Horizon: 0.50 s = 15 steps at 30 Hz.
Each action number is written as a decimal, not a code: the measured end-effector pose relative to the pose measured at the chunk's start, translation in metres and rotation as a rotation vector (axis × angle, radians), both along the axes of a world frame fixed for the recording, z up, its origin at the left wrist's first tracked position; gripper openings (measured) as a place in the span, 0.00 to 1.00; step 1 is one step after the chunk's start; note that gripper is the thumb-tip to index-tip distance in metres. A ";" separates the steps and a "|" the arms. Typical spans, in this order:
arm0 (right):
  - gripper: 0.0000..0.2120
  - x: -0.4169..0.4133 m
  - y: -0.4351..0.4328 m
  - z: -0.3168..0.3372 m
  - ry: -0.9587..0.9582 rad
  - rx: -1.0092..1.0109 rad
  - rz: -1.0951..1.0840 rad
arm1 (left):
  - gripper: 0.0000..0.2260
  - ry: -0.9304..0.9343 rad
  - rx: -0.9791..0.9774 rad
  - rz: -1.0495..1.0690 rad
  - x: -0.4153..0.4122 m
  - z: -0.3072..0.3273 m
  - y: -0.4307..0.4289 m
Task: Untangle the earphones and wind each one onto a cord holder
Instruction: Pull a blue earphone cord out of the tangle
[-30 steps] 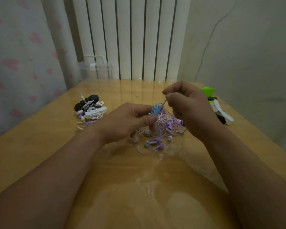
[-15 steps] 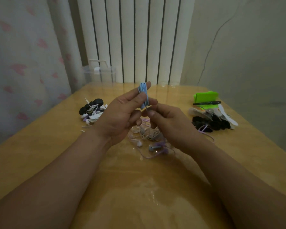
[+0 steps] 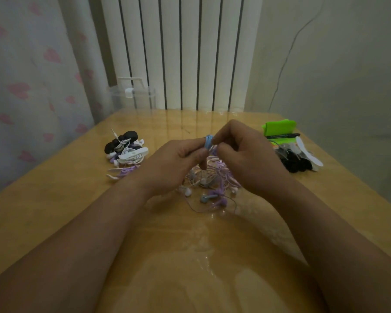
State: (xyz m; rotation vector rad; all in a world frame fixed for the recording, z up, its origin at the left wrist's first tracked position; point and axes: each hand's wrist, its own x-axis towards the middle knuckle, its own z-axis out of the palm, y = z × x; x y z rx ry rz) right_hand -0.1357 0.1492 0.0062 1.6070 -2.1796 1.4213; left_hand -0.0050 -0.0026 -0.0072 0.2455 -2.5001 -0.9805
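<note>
Since half a second ago the blue earphone coil (image 3: 208,141) has dropped lower and the right hand (image 3: 246,159) has come up from beneath to meet it. Nearest, both forearms reach over the glossy wooden table (image 3: 190,256). The tangle of earphones (image 3: 215,180), lilac, white and grey-blue, lies mid-table. Just above the tangle, the left hand (image 3: 174,163) grips the coil between thumb and forefinger, and the right hand's curled fingertips pinch the coil's right edge. Left of the tangle sits a heap of wound earphones (image 3: 128,151), black, white and purple. Right of it lie black cord holders (image 3: 296,164) with a white one (image 3: 309,154), then a black pen (image 3: 282,136) on a green pad (image 3: 279,127). Beyond the tangle, far left, stands a clear plastic box (image 3: 133,96) before a white radiator (image 3: 178,53)
</note>
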 end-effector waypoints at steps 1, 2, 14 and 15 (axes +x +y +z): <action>0.05 -0.003 0.002 0.003 0.004 -0.023 0.006 | 0.12 -0.019 0.014 -0.022 0.002 0.002 0.002; 0.05 -0.007 0.005 0.007 -0.012 -0.048 0.015 | 0.12 -0.034 0.040 -0.054 0.003 0.004 0.003; 0.13 -0.018 -0.007 -0.007 -0.677 -0.096 0.305 | 0.18 0.120 0.701 -0.348 0.002 0.011 0.008; 0.13 -0.018 -0.007 -0.008 -0.676 -0.089 0.290 | 0.18 0.131 0.686 -0.333 0.000 0.010 0.009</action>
